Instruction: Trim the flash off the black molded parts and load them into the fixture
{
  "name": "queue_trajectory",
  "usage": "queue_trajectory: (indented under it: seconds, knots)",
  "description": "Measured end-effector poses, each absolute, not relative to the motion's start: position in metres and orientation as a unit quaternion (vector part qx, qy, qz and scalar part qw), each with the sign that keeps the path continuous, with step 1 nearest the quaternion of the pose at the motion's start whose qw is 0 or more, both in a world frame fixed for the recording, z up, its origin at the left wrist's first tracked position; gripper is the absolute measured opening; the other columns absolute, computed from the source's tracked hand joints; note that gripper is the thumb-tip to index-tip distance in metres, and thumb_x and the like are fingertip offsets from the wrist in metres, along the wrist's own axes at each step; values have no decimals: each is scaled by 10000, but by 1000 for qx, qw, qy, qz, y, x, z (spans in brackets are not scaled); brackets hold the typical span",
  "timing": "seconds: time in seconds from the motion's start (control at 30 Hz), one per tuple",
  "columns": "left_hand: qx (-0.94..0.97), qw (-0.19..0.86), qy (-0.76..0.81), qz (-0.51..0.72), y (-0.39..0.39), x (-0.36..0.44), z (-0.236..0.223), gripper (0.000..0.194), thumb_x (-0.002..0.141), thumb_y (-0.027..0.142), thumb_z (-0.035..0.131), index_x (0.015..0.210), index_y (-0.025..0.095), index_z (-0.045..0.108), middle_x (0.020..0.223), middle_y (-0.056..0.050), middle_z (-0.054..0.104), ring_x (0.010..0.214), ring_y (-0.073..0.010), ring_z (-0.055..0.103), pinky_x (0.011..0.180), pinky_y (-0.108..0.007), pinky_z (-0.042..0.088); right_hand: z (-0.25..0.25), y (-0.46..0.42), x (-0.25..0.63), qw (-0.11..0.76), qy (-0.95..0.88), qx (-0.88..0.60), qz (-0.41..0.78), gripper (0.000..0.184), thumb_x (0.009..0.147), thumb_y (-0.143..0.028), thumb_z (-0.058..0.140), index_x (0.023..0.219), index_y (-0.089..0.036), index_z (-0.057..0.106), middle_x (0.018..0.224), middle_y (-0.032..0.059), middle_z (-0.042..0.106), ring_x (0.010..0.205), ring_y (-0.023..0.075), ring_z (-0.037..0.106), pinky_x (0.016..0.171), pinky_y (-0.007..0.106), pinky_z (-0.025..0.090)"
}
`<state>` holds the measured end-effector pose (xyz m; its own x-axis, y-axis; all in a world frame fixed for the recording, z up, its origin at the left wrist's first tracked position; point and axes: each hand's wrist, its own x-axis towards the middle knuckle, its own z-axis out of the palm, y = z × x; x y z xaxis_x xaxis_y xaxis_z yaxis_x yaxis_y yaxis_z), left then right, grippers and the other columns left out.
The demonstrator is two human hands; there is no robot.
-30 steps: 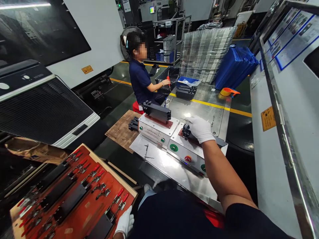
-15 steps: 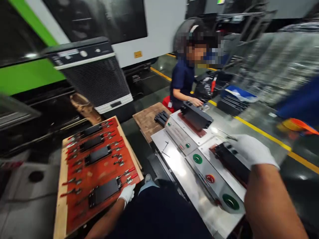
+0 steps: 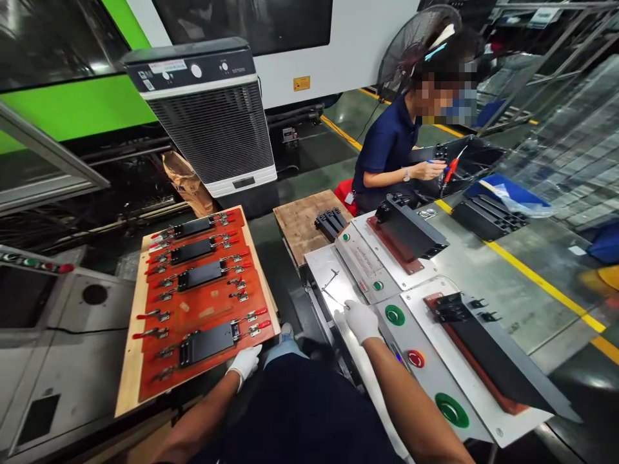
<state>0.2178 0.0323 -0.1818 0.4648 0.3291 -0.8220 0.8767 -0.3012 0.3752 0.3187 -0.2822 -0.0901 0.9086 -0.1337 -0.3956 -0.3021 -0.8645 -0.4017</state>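
Observation:
My left hand (image 3: 245,362), in a white glove, rests at the near right edge of a reddish-brown fixture board (image 3: 193,316), its fingers stretched out and holding nothing visible. The closest dark rectangular part (image 3: 207,345) lies on the board between red-handled toggle clamps (image 3: 256,314). Also gloved, my right hand (image 3: 362,321) is low over the metal worktop, fingers closed at the end of a thin metal rod that looks like a hex key (image 3: 334,298). Another bent thin tool (image 3: 331,280) lies beside it. Right of this hand, a long black part (image 3: 488,354) sits tilted on a brown base.
A control panel with green buttons (image 3: 395,315) and a red button (image 3: 416,359) runs along the worktop. A second black part (image 3: 411,225) stands behind. Several black pieces (image 3: 331,222) lie on a wooden table (image 3: 302,216). A co-worker (image 3: 387,148) sits beyond, near an air cooler (image 3: 213,129).
My right hand has moved left from above the long black part to the thin tools on the worktop. My left hand stays by the board. The co-worker's hand has lifted away from the worktop.

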Motion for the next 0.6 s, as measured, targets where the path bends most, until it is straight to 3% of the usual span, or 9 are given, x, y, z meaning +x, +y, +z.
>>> queue_trajectory:
  seconds: [0.13, 0.33, 0.43, 0.5, 0.6]
  knots:
    - [714, 454, 433, -311, 38, 209, -179, 308, 1011, 424, 380, 790, 211, 416, 562, 90, 276, 415, -75, 212, 441, -221, 185, -131, -267, 324, 212, 118, -938, 248, 298, 927, -254, 455, 1014, -193, 734, 992, 139, 749, 887, 248, 694, 727, 312, 463]
    - [699, 458, 472, -280, 55, 182, -176, 357, 894, 556, 436, 737, 239, 382, 519, 74, 250, 402, -105, 249, 452, -242, 151, -135, -271, 324, 208, 108, -938, 254, 316, 915, -209, 471, 1118, -204, 714, 1172, 128, 703, 943, 220, 681, 742, 285, 464]
    - [688, 454, 493, -279, 62, 168, -179, 312, 867, 527, 390, 737, 244, 409, 497, 69, 224, 408, -116, 235, 451, -229, 164, -111, -277, 335, 192, 113, -947, 233, 327, 969, -305, 434, 987, -198, 742, 1100, 124, 713, 960, 234, 675, 783, 302, 479]
    - [685, 442, 504, -285, 64, 162, -181, 361, 831, 595, 386, 728, 251, 417, 478, 72, 201, 416, -122, 220, 447, -222, 171, -80, -290, 356, 183, 112, -958, 191, 420, 993, -416, 400, 894, -195, 743, 1068, 129, 706, 999, 256, 663, 837, 329, 482]
    - [701, 423, 495, -289, 65, 160, -180, 459, 781, 707, 386, 718, 253, 412, 466, 78, 196, 419, -122, 227, 441, -219, 178, -22, -324, 403, 153, 140, -978, 6, 413, 974, -438, 425, 1020, -168, 734, 1136, 185, 664, 1015, 304, 655, 810, 393, 502]
